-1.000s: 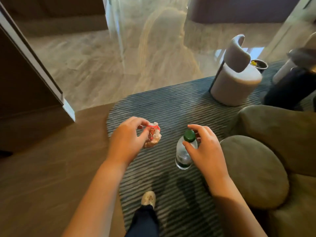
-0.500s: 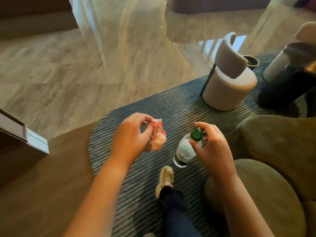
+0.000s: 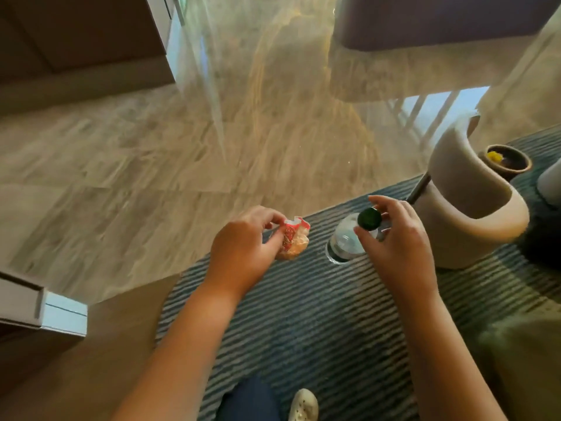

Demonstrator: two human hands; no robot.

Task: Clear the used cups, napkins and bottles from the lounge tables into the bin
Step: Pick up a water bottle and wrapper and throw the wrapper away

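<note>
Left hand (image 3: 243, 253) closed in a pinch grip on a crumpled red-and-white paper napkin (image 3: 293, 240), thumb below and fingers over the top, held in the air above the edge where the striped blue-grey carpet (image 3: 303, 323) meets the glossy beige marble floor (image 3: 151, 177). Right hand (image 3: 397, 247) closed around the neck of a clear plastic bottle with a dark green cap (image 3: 349, 238), fingertips (image 3: 376, 205) ringing the cap, bottle hanging cap-up over the carpet, just beside the napkin. Whether any liquid is left inside cannot be told. Beyond the right hand, a curved cream upholstered stool (image 3: 467, 214) standing on the carpet. Behind it, a small round brown bowl (image 3: 507, 161) holding something yellow. At the bottom edge, a dark trouser leg and a pale shoe (image 3: 303, 405).
</note>
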